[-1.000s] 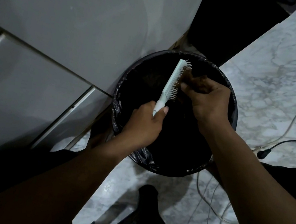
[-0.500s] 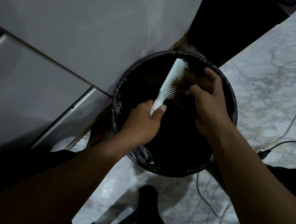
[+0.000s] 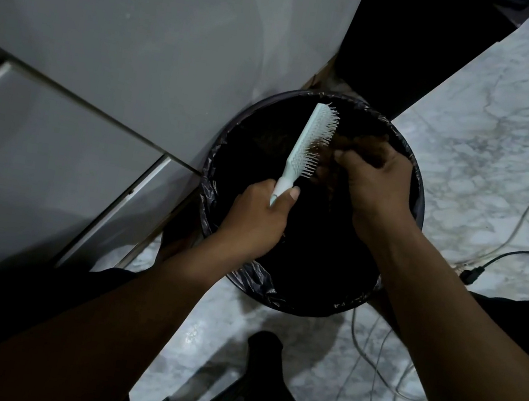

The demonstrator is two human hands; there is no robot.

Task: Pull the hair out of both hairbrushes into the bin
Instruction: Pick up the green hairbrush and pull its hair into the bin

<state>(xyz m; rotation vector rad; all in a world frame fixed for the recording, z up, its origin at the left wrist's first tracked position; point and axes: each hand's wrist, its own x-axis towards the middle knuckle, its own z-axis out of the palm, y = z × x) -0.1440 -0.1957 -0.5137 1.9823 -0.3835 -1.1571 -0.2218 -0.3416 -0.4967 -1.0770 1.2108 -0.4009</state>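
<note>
One pale mint plastic hairbrush [image 3: 314, 139] is held over the open mouth of the single round black bin lined with a black plastic bag [image 3: 419, 204]. Its long axis runs on a slant from the handle at the lower left to the tip at the upper right, nearly upright in the head view, and its bristles face right. The left hand [image 3: 258, 216] reaches in from below, fingers wrapped round the handle and the thumb laid along it. The right hand [image 3: 378, 182] comes in from the right with its back to the camera. Its fingers are curled and its thumb is at the bristles, pinching a tuft of brown hair [image 3: 323, 171] that clings to the middle of the brush head. Only one brush is in view, along with both hands and the one bin.
</note>
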